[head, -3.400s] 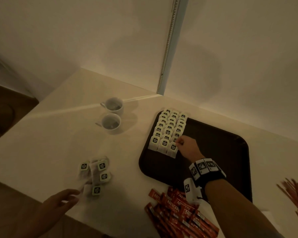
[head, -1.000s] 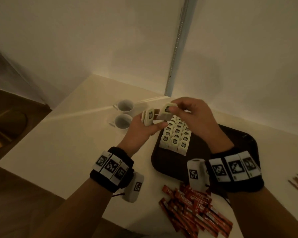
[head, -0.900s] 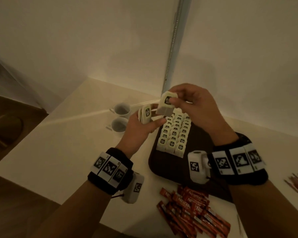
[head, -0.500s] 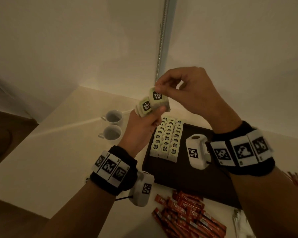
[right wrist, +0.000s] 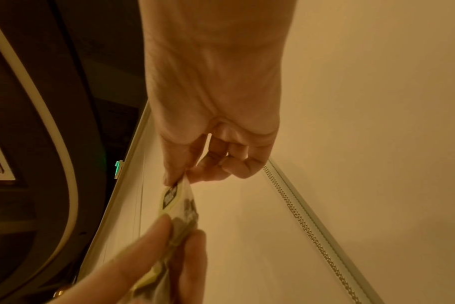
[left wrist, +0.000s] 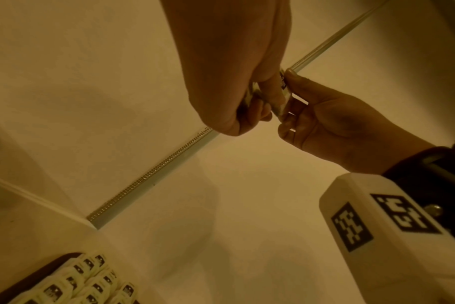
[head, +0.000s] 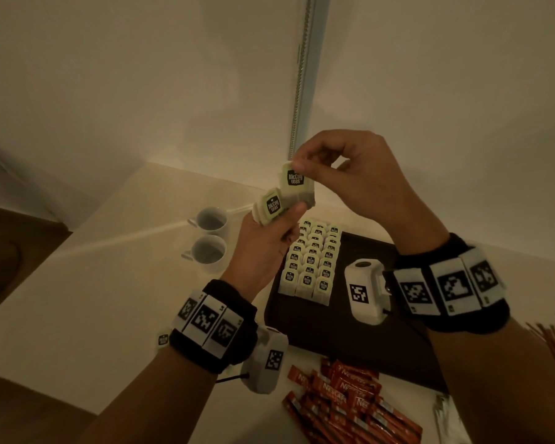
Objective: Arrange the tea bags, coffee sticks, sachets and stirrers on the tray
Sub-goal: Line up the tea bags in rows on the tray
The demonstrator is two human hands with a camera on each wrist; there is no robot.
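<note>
Mid-frame, our right hand (head: 350, 174) pinches one McCoy tea bag (head: 294, 184) from the stack gripped in our left hand (head: 266, 238); next we'd judge it joins the rows (head: 311, 261) on the tray (head: 359, 334).

Dim warm light. Plain cream walls (head: 141, 75) w/ a metal strip (head: 302, 75); pale counter (head: 93, 283); brown floor (head: 0, 251) at left.

Both forearms rise from the near edge, each wrist wrapped in a dark band with black-and-white markers. The left hand (head: 266, 238) is raised, its fingers and thumb curled in a grip around what it holds. The right hand (head: 359, 177), just right of it and slightly higher, pinches with thumb and forefinger, the other fingers (right wrist: 237, 158) curled loosely into the palm.
</note>
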